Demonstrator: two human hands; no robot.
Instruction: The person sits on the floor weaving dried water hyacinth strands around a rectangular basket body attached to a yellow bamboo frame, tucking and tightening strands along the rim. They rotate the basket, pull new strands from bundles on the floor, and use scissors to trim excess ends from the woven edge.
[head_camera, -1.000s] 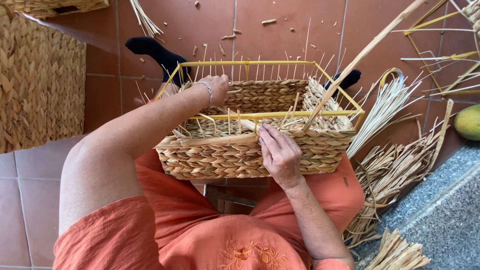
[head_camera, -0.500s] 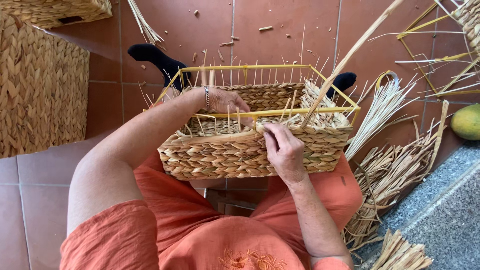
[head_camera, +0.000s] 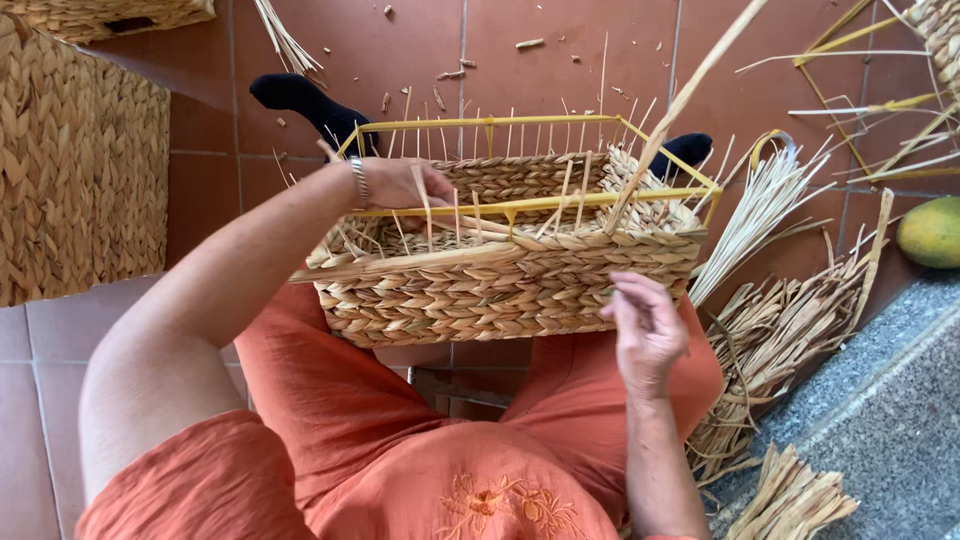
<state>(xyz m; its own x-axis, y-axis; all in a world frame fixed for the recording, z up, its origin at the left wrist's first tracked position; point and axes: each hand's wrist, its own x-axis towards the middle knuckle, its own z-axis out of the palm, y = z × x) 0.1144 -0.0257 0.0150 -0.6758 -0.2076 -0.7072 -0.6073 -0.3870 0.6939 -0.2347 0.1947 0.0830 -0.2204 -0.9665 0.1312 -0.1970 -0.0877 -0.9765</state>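
Observation:
A half-woven straw basket (head_camera: 500, 285) on a yellow wire frame (head_camera: 520, 122) rests on my lap. My left hand (head_camera: 400, 185) reaches over the left rim and pinches a flat straw strand (head_camera: 430, 260) that lies along the near wall. My right hand (head_camera: 648, 325) hovers at the basket's right front corner, fingers loosely curled, holding nothing I can see. A long loose strand (head_camera: 690, 95) rises from the basket's right side toward the upper right. I wear orange clothes.
Finished woven baskets (head_camera: 80, 170) stand at the left. Bundles of loose straw (head_camera: 780, 320) lie on the tiled floor at right, beside bare wire frames (head_camera: 880, 90), a green fruit (head_camera: 930, 232) and a grey stone step (head_camera: 880, 420).
My left hand has moved back toward the left rim, drawing the strand along the near wall. My right hand has come off the basket's front and shifted right to the corner.

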